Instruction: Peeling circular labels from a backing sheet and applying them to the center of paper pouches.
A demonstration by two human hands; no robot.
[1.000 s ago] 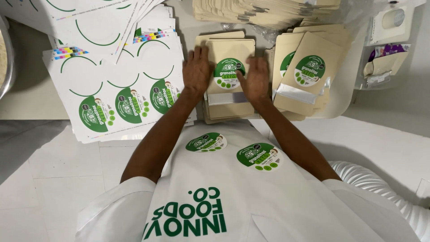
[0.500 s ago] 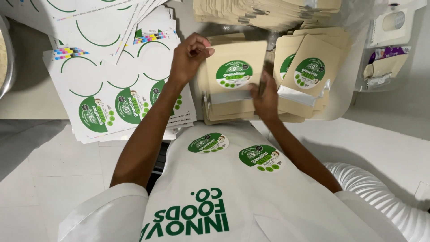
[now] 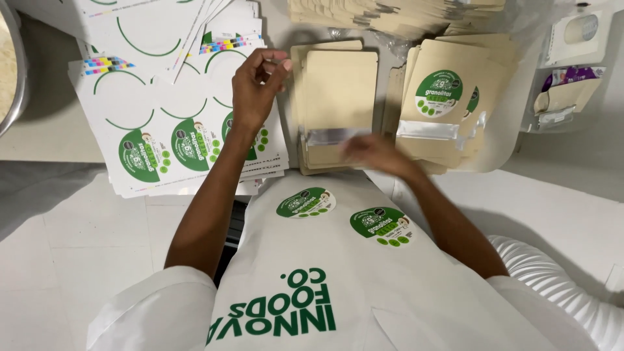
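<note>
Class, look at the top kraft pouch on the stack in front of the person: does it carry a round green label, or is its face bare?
Bare. The top pouch shows a plain tan face with only a silvery strip at its near end.

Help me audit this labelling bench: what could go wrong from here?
1. The right hand is blurred low over the plain pouch stack; it could knock the loose pouches askew.
2. Two round green stickers sit on the apron; they may lose tack or drop off.
3. The sticker sheets beside the left hand lie fanned, so one could slide.
</note>
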